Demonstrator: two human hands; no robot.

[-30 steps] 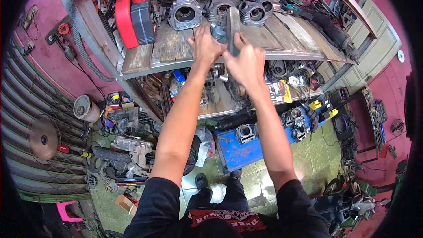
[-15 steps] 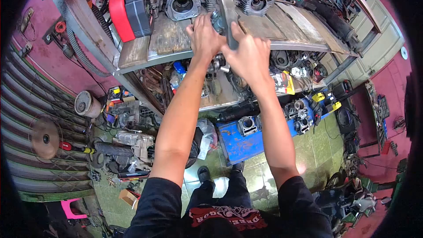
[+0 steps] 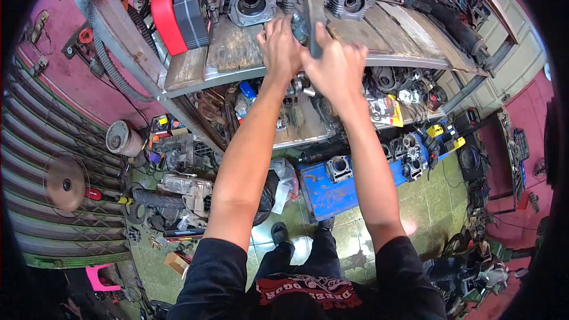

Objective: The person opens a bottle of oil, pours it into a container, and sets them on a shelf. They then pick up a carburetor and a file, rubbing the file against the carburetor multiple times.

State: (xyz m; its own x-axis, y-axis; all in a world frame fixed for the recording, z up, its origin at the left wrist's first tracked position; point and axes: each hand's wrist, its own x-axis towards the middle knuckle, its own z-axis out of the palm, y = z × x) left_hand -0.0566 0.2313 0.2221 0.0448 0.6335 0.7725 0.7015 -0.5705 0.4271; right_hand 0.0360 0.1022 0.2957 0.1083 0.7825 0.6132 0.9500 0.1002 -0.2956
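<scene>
My right hand (image 3: pixel 336 66) is closed around the near end of a long, flat grey bar (image 3: pixel 315 9) with a rounded far end. The bar points away from me over the wooden shelf. My left hand (image 3: pixel 281 46) lies just left of it, fingers bent against a small bluish-grey metal part (image 3: pixel 300 29). The bar overlaps the right side of this part in the head view. Both hands are above the shelf's front edge, thumbs close together. Much of the metal part is hidden behind my fingers and the bar.
Engine cylinders (image 3: pixel 252 3) line the back of the plank shelf (image 3: pixel 237 47). A red and grey container (image 3: pixel 189 15) stands at its left. Below are a lower shelf of parts and a blue board (image 3: pixel 332 197) with castings. Engine parts (image 3: pixel 186 186) litter the floor.
The grey bar and my right hand have moved slightly away from me, and the bar stands straighter in view. My left hand stays by the metal part. The whole view has shifted slightly.
</scene>
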